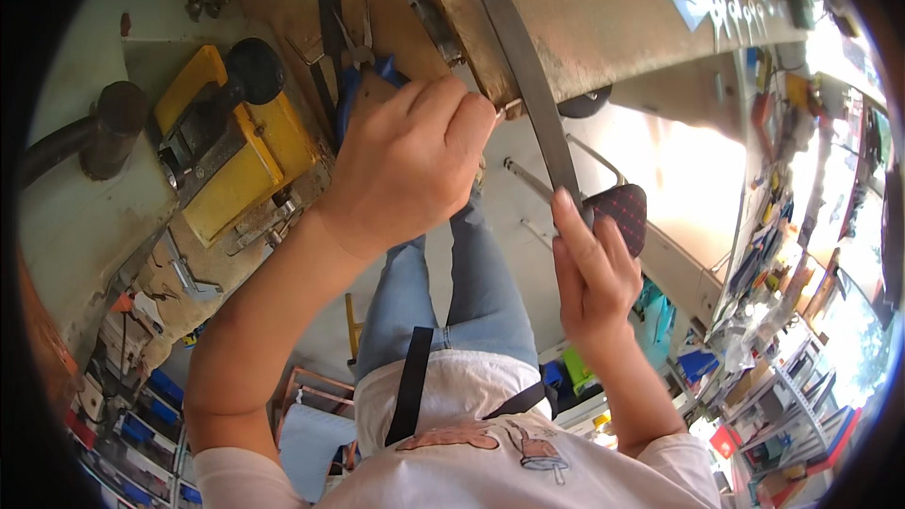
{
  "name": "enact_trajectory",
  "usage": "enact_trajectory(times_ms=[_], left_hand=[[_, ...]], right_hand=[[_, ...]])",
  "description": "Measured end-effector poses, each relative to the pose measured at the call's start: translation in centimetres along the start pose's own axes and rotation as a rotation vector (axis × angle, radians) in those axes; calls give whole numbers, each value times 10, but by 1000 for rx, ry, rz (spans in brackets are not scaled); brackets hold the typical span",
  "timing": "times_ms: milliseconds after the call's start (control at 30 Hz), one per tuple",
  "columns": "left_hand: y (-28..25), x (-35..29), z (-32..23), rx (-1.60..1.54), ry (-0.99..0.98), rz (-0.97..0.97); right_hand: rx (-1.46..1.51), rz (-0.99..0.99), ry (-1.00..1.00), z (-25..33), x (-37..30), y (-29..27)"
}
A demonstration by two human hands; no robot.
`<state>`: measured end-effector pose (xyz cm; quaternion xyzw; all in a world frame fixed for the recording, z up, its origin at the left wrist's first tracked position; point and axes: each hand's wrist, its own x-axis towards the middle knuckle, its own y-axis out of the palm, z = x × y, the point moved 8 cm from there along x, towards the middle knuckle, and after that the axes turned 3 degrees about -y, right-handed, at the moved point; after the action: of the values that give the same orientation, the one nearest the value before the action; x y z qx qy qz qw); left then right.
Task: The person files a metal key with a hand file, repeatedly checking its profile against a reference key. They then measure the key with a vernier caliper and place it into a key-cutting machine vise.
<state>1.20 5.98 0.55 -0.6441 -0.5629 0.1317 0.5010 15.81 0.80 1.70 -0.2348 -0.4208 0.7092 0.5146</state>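
Note:
My right hand is closed around the lower end of a long flat metal file. The file slants up and left, its far end over the wooden bench. My left hand is closed beside the bench edge, fingertips turned toward the file. A small bit shows by its fingertips, but what it grips is mostly hidden. Just beyond that hand lie needle-nose pliers with blue handles, partly covered by it.
At the left stands a yellow machine part with a black knob, near a dark metal cylinder on a rod. A caliper-like tool lies below. A dark seat with red dots is behind my right hand. Shelves line the right.

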Motion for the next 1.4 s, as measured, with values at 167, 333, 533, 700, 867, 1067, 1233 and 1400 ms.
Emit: enact_trajectory(times_ms=[167,333,533,700,867,1067,1233,1400], left_hand=[[-1,1,-4,-37,-16,-25],[-1,2,-1,-49,-1,-14],[-2,0,-5,-38,-4,10],[0,4,-6,-57,14,-40],[2,-4,-3,26,31,55],[2,2,-5,60,62,-10],[-2,2,-5,-74,8,-30],[-1,3,-2,-49,21,-21]], right_hand=[[3,-8,-21,9,31,5],[-21,-9,-36,8,23,0],[44,-31,27,8,-1,-5],[35,67,-2,12,45,10],[44,-60,-4,7,7,-1],[-11,32,49,10,24,5],[6,42,27,4,12,0],[59,-24,68,3,-5,-2]])
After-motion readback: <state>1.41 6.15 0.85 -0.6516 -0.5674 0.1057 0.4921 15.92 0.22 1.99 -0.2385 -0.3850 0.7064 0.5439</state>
